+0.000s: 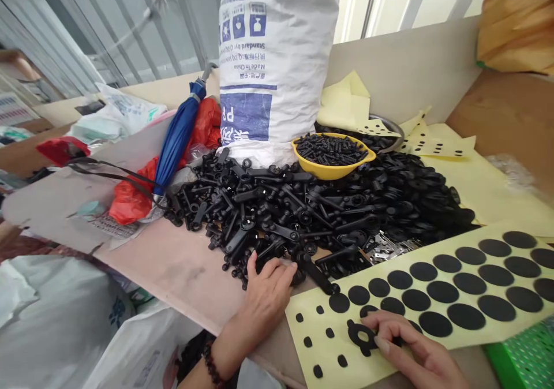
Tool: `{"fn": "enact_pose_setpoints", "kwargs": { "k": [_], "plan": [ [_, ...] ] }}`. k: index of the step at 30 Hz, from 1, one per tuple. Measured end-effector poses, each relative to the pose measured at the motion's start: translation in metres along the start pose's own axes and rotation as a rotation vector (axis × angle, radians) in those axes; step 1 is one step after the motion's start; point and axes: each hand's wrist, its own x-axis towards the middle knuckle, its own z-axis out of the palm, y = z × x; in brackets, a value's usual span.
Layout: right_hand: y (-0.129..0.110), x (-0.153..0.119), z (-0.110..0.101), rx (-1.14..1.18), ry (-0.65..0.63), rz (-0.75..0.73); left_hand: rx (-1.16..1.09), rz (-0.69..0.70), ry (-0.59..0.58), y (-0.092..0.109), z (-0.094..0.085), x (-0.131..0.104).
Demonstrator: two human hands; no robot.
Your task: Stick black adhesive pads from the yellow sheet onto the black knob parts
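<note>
My left hand (269, 290) reaches palm down onto the near edge of a heap of black plastic parts (259, 204). Its fingers are spread, and the fingertips rest among the parts; the thumb is hidden. Between thumb and fingers, my right hand (413, 346) pinches a flat black ring-shaped piece with small tabs (362, 337). That piece is held over a yellow backing sheet (355, 371) bearing rows of round black stickers (465, 317) and small black dots. A long black arm-like part (318, 275) lies at the heap's edge, its end by the sheet.
A yellow bowl (335, 171) of black screw-like pieces sits on the heap before a large white sack (277, 42). Silvery metal clips (389, 247) lie near the sheet. A blue umbrella (177, 135) and red bags (132, 198) are left; a green box (526, 354) is lower right.
</note>
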Motion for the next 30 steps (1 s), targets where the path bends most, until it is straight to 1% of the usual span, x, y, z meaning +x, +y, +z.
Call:
{"fn": "enact_pose_setpoints", "kwargs": {
  "k": [2, 4, 7, 10, 12, 14, 15, 17, 18, 20, 23, 25, 27, 30],
  "plan": [
    [-0.001, 0.000, -0.002, 0.035, -0.018, 0.028, -0.094, -0.044, 0.040, -0.002, -0.004, 0.004],
    [0.000, 0.000, -0.005, 0.062, -0.034, 0.054, -0.211, -0.129, 0.074, -0.003, -0.009, 0.009],
    [0.002, 0.002, -0.008, 0.106, -0.026, 0.096, -0.458, -0.338, 0.093, -0.003, -0.019, 0.020],
    [0.003, 0.002, -0.011, 0.176, -0.017, 0.147, -0.853, -0.571, 0.081, 0.003, -0.025, 0.031],
    [0.001, 0.000, -0.014, 0.233, -0.023, 0.180, -1.195, -0.676, 0.012, 0.012, -0.026, 0.037],
    [-0.003, -0.002, -0.017, 0.280, -0.028, 0.198, -1.468, -0.726, -0.145, 0.023, -0.024, 0.041],
    [-0.006, -0.002, -0.018, 0.298, -0.030, 0.203, -1.546, -0.737, -0.245, 0.030, -0.022, 0.041],
    [-0.013, -0.004, -0.021, 0.330, -0.036, 0.210, -1.604, -0.746, -0.440, 0.043, -0.016, 0.040],
    [-0.016, -0.004, -0.022, 0.343, -0.042, 0.214, -1.602, -0.752, -0.513, 0.049, -0.012, 0.039],
    [-0.020, -0.004, -0.022, 0.355, -0.042, 0.226, -1.579, -0.758, -0.611, 0.058, -0.004, 0.036],
    [-0.023, -0.003, -0.020, 0.368, -0.033, 0.245, -1.526, -0.747, -0.658, 0.063, 0.008, 0.030],
    [-0.023, -0.002, -0.017, 0.390, -0.045, 0.252, -1.492, -0.719, -0.678, 0.063, 0.012, 0.027],
    [-0.023, -0.002, -0.014, 0.418, -0.048, 0.249, -1.470, -0.698, -0.696, 0.063, 0.012, 0.026],
    [-0.024, -0.003, -0.011, 0.451, -0.032, 0.236, -1.446, -0.706, -0.708, 0.063, 0.008, 0.027]
  ]
}}
